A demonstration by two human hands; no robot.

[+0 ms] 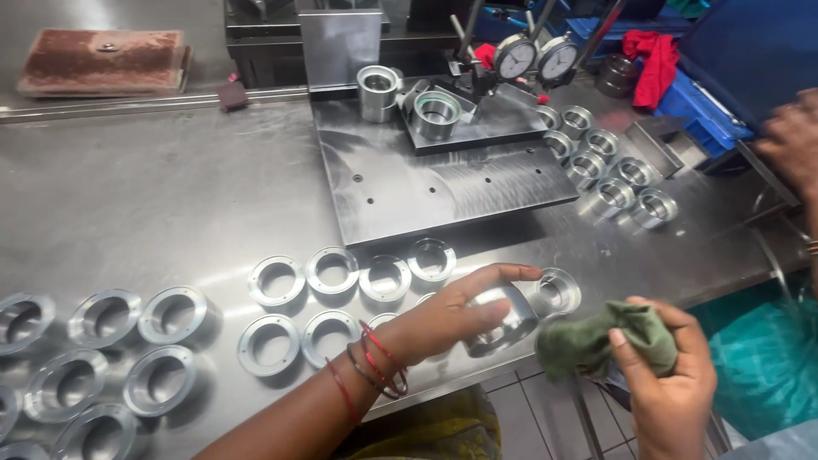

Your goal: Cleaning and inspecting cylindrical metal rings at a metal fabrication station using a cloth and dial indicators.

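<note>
The left hand [447, 319] has a metal ring [503, 319] in its grip at the bench [170, 196] edge; the right hand [665, 375] clenches a green cloth [588, 341] just beside it; blue crates [707, 111] sit far right, a red rag [652, 60] above.

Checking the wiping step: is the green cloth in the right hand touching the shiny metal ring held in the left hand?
Apart. The head view shows a sliver of table edge between the green cloth and the metal ring.

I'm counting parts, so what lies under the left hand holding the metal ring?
Under the left hand and its metal ring, edges of two flat rings peek out on the steel table. The hand covers most of them.
</note>
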